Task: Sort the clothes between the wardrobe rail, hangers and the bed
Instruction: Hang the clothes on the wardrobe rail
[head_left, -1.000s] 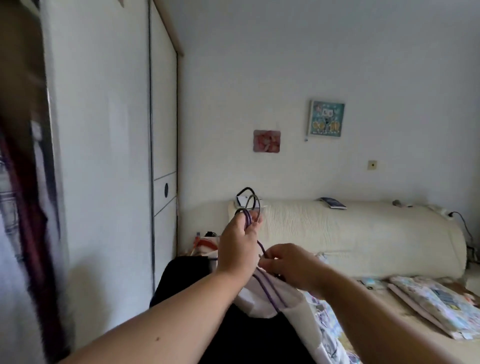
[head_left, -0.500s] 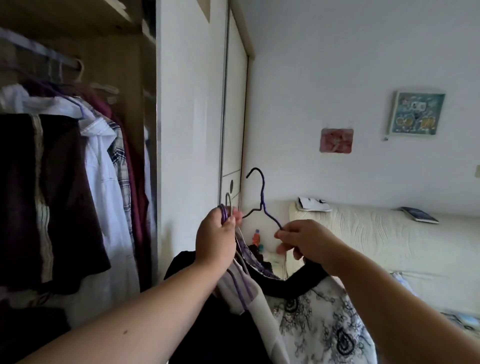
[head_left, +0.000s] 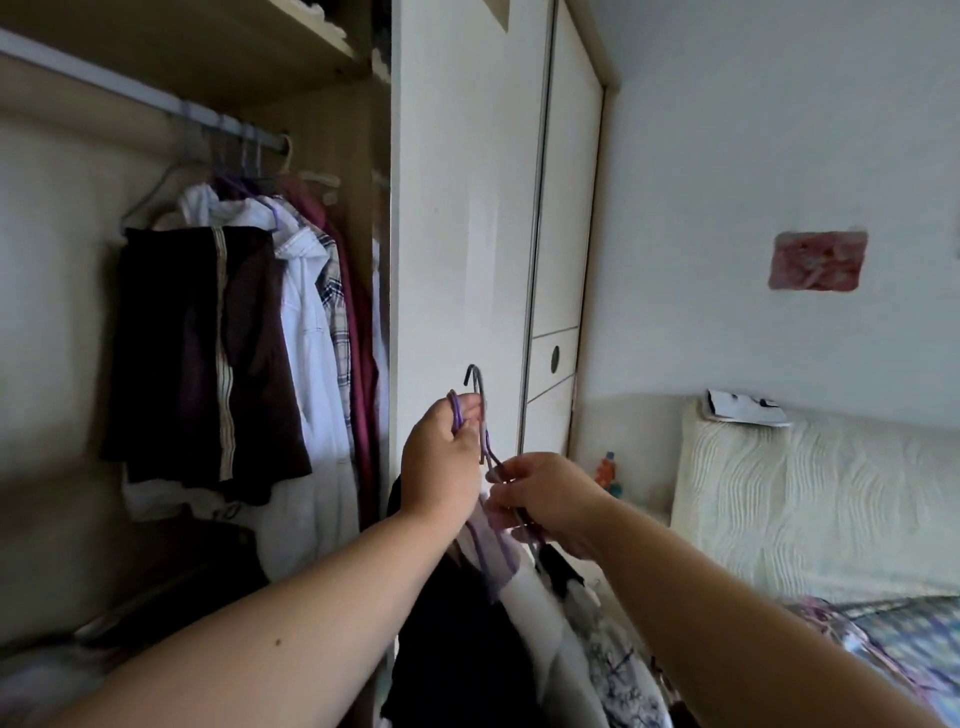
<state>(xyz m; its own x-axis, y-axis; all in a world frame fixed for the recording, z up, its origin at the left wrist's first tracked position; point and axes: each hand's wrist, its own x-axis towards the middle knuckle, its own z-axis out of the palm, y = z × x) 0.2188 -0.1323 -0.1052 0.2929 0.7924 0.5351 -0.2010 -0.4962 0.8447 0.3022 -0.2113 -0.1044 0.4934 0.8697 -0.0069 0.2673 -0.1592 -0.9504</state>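
Bundle of thin purple and dark grey wire hangers (head_left: 455, 408) held in front of white sliding wardrobe door (head_left: 457, 208), low. Long axis near vertical, hooks up, tips curling left. Left hand (head_left: 441, 462) grip curled round hooks. Right hand (head_left: 550, 499) grip pinching wire necks just below. Black and white garments (head_left: 452, 623) hanging beneath.

Home bedroom: open wardrobe (head_left: 363, 156), clothes on rail (head_left: 130, 93), bed headboard (head_left: 805, 493).
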